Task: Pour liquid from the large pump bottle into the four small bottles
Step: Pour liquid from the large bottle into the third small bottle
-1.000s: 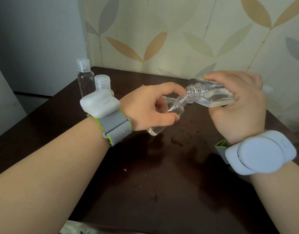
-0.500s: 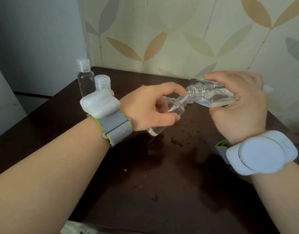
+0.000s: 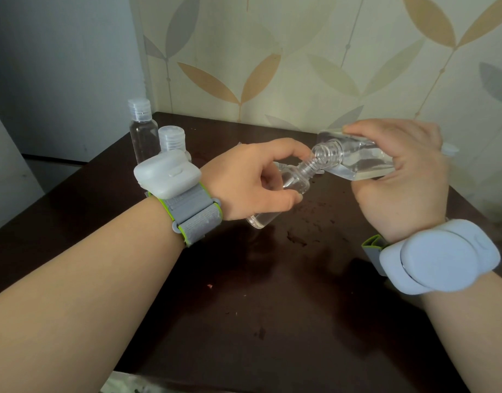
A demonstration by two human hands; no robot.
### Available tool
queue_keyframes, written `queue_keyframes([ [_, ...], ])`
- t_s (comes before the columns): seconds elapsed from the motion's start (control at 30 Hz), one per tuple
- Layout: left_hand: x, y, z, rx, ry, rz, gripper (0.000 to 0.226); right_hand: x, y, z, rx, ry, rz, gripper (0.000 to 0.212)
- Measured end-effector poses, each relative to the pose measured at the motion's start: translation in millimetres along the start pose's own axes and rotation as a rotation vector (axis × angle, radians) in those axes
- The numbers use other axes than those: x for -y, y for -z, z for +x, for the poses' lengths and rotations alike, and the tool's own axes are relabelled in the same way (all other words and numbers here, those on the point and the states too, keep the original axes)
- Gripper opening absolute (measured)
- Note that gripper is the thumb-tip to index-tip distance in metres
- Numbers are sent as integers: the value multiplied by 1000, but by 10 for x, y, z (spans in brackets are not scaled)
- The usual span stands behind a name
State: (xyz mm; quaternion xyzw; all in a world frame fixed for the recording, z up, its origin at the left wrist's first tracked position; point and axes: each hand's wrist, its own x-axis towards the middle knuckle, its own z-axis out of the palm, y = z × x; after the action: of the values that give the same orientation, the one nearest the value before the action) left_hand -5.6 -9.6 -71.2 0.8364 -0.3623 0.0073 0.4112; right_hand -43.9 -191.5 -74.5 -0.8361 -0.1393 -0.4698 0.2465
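The left hand (image 3: pixel 252 182) is curled around a small clear bottle (image 3: pixel 284 191). The thumb and fingers wrap its body, and the bottle leans with its open neck pointing up and to the right. A little clear liquid sits in its lower end, just above the dark table (image 3: pixel 272 293).

The right hand (image 3: pixel 400 177) grasps the large bottle (image 3: pixel 354 157). It is tipped almost flat, with its open mouth pointing left. The pump top is off. That mouth touches the neck of the small bottle, or sits just over it. Clear liquid lies along the low side of the large bottle. The fingers cover most of its far end, so it is hard to tell how full it is.

Behind the left wrist stand two more small bottles. The tall capped bottle (image 3: pixel 142 131) is at the back left corner of the table. The second capped bottle (image 3: pixel 172 139) is just beside it, and a white box on a grey wrist strap (image 3: pixel 167 173) hides its lower half. The fourth small bottle cannot be seen from here.

The right wrist wears a round pale band (image 3: pixel 439 256). Something white (image 3: pixel 449 148) peeks out past the right hand's knuckles, too hidden to name.

Dark wet spots (image 3: pixel 298 239) lie on the table under the two hands. A wall with leaf shapes (image 3: pixel 301 66) stands behind the table.
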Motion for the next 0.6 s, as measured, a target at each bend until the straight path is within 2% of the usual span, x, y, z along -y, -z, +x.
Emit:
queue_keyframes([
  [0.6,5,-5,2,-5,-8,21,32,-11,1,2,-8,1,-7,42],
])
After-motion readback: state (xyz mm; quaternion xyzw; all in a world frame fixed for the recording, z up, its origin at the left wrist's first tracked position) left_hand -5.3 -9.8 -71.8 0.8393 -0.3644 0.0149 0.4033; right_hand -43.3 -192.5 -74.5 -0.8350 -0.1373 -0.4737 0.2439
